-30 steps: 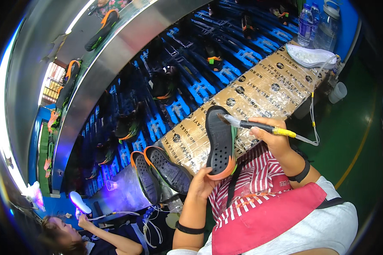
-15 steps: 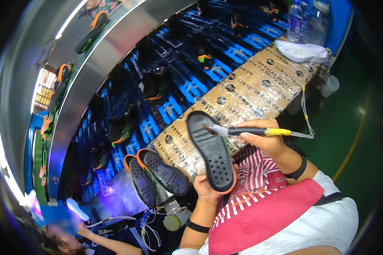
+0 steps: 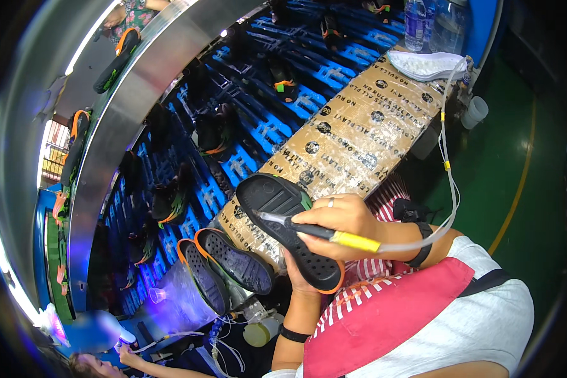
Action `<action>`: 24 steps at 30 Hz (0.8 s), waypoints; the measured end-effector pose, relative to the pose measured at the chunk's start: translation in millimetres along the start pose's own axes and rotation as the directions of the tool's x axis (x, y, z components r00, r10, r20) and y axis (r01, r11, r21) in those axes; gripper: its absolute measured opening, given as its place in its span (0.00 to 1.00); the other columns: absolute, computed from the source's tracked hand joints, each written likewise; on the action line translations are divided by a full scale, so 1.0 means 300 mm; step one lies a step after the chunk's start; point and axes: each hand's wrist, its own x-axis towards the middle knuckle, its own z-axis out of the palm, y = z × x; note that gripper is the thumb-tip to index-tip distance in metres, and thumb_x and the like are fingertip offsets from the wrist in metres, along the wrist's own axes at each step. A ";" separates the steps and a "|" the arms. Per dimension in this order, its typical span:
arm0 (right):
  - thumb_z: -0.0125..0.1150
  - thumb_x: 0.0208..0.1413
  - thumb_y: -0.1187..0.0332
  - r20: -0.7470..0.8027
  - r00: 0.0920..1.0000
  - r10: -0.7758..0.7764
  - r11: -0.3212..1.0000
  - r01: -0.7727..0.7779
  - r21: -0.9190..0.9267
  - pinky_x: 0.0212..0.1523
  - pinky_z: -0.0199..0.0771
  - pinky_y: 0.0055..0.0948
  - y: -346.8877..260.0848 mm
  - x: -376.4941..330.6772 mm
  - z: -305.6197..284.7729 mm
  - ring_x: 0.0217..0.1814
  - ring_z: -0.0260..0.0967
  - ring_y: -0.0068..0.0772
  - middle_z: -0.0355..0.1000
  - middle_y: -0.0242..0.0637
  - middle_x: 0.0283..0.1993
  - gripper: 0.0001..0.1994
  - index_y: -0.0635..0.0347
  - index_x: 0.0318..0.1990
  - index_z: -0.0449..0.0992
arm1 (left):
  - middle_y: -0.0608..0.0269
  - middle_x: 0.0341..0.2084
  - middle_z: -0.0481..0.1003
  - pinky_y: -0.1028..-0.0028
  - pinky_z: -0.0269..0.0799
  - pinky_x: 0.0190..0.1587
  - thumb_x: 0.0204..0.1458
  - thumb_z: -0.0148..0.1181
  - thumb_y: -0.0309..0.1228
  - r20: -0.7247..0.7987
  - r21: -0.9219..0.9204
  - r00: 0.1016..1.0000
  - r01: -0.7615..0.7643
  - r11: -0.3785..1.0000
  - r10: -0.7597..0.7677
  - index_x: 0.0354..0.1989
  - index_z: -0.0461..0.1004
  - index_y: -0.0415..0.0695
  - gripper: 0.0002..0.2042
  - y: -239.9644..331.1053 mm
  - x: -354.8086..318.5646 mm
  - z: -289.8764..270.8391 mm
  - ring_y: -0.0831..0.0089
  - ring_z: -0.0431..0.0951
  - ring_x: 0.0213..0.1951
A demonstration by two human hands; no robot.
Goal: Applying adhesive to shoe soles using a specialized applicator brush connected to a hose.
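A black shoe sole (image 3: 297, 249) with an orange and green edge lies tilted across the middle, its inner face up and its heel end dotted with holes. From below, my left hand (image 3: 299, 277) grips it near the heel end; some fingers are hidden underneath. My right hand (image 3: 341, 220) is closed round a brush (image 3: 286, 222) with a black handle and yellow tape, a clear hose trailing from its end. The pale bristles touch, or nearly touch, the sole near its left edge. Two similar soles, one dark (image 3: 236, 261) and one beside it (image 3: 203, 277), rest at the left.
A cardboard-covered bench (image 3: 353, 135) borders a rack of blue holders (image 3: 252, 167) carrying dark shoe parts. A white sole (image 3: 425, 65), water bottles (image 3: 416, 25) and a plastic cup (image 3: 474, 112) are at the far right. Another person's hand (image 3: 127, 356) shows lower left.
My right hand and the brush have moved left and down, and the bristles now sit at the sole's left edge. The sole has shifted left and tilted further.
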 end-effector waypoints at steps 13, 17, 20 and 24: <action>0.61 0.36 0.69 0.152 0.974 -0.165 0.985 0.156 0.074 0.24 0.68 0.27 0.001 -0.036 0.082 0.23 0.67 0.32 0.65 0.34 0.21 0.12 0.61 0.32 0.72 | 0.64 0.47 0.68 0.68 0.64 0.52 0.51 0.49 0.50 0.006 0.064 0.999 0.052 0.997 -0.052 0.53 0.62 0.48 0.25 -0.029 -0.009 -0.072 0.67 0.69 0.49; 0.63 0.35 0.69 -0.062 0.994 -0.089 0.988 0.080 -0.135 0.23 0.69 0.27 0.013 -0.018 0.070 0.22 0.67 0.32 0.66 0.33 0.21 0.12 0.60 0.30 0.73 | 0.64 0.47 0.68 0.68 0.65 0.52 0.50 0.50 0.50 0.046 0.098 0.999 0.017 0.995 -0.021 0.52 0.62 0.48 0.25 -0.027 -0.017 -0.052 0.67 0.69 0.49; 0.63 0.35 0.68 0.017 0.995 -0.100 0.985 0.101 -0.140 0.23 0.68 0.28 0.014 -0.027 0.075 0.23 0.67 0.32 0.65 0.33 0.21 0.12 0.60 0.31 0.72 | 0.63 0.47 0.68 0.68 0.66 0.51 0.49 0.53 0.51 0.058 0.091 0.998 0.032 0.995 -0.037 0.51 0.64 0.47 0.25 -0.028 -0.010 -0.031 0.67 0.69 0.49; 0.61 0.37 0.69 0.182 0.968 -0.175 0.985 0.172 0.033 0.22 0.68 0.26 0.004 -0.042 0.074 0.23 0.68 0.32 0.66 0.34 0.21 0.12 0.61 0.32 0.73 | 0.62 0.46 0.68 0.68 0.66 0.51 0.48 0.53 0.51 0.042 0.072 0.999 0.012 0.997 -0.015 0.50 0.64 0.47 0.26 -0.016 -0.012 -0.025 0.67 0.69 0.49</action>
